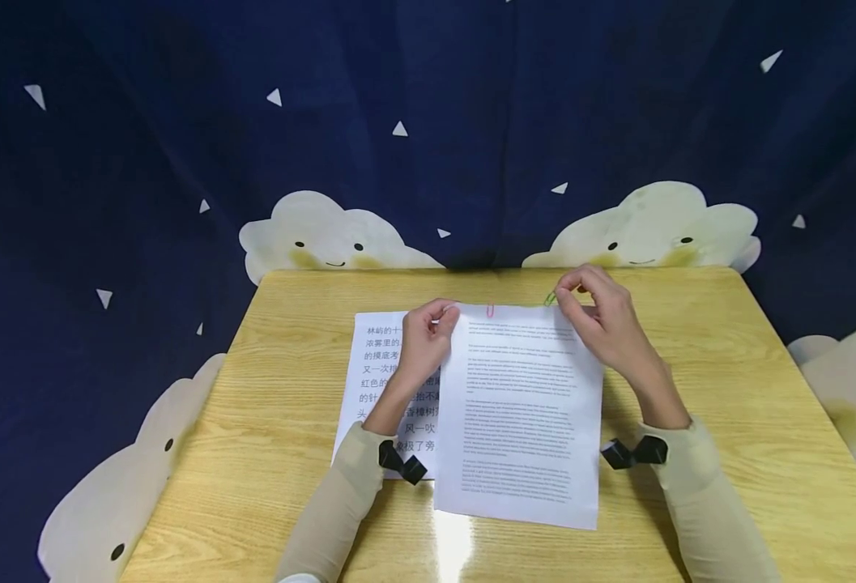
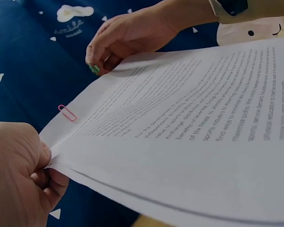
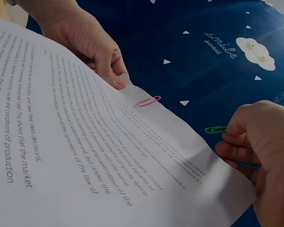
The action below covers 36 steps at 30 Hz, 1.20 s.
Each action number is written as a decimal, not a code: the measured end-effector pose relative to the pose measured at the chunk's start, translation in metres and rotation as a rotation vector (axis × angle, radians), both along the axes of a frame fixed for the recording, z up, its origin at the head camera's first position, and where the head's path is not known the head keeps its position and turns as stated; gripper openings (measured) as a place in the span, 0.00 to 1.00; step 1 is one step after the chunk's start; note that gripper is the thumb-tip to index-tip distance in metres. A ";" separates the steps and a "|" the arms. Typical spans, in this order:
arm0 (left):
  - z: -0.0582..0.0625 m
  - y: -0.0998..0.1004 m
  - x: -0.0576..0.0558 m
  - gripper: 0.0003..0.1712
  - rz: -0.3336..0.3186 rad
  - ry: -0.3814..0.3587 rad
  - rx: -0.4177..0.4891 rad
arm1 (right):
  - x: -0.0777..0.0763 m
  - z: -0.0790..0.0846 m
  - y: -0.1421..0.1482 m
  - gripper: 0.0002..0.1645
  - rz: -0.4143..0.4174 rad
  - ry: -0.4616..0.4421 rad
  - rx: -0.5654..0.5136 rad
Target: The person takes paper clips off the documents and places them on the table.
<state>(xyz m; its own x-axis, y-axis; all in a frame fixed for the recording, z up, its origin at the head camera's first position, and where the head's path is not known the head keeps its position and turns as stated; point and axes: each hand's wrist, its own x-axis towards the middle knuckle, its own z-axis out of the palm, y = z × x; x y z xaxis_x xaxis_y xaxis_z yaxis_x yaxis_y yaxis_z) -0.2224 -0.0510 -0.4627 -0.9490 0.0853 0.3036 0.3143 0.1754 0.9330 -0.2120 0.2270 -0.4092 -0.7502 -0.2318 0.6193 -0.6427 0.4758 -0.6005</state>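
Note:
A few printed sheets [image 1: 522, 437] are held up together, with a pink paper clip [image 1: 490, 311] on their top edge. My left hand [image 1: 426, 340] pinches their top left corner between thumb and fingers. At the top right, my right hand [image 1: 606, 324] holds a green paper clip [image 3: 215, 129] between thumb and fingertips. That clip sticks out just beyond the top edge of the paper, apart from it in the right wrist view. A thin blue strip [image 3: 248, 165] shows below the right fingers; what it is I cannot tell.
Another sheet [image 1: 384, 348] with large Chinese characters lies on the wooden table [image 1: 726, 389], partly under the left arm and the held sheets. Behind the table hangs a dark blue curtain [image 1: 471, 121] with clouds and white triangles. Both wrists carry small black devices [image 1: 402, 463].

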 end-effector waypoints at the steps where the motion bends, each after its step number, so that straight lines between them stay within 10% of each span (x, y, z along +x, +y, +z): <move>1: 0.000 0.000 0.000 0.10 0.001 0.001 0.002 | 0.000 0.000 0.000 0.02 -0.001 -0.005 0.007; 36: -0.009 -0.004 -0.006 0.09 0.041 0.014 0.002 | 0.002 -0.005 0.030 0.03 -0.049 -0.100 0.113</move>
<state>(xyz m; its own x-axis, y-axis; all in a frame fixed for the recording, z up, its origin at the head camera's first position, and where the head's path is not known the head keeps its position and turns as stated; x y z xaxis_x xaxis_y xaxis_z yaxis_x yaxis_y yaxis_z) -0.2285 -0.0547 -0.4716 -0.9473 0.0454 0.3172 0.3200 0.1862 0.9289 -0.2101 0.2572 -0.4144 -0.8189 -0.2570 0.5133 -0.5568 0.5731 -0.6013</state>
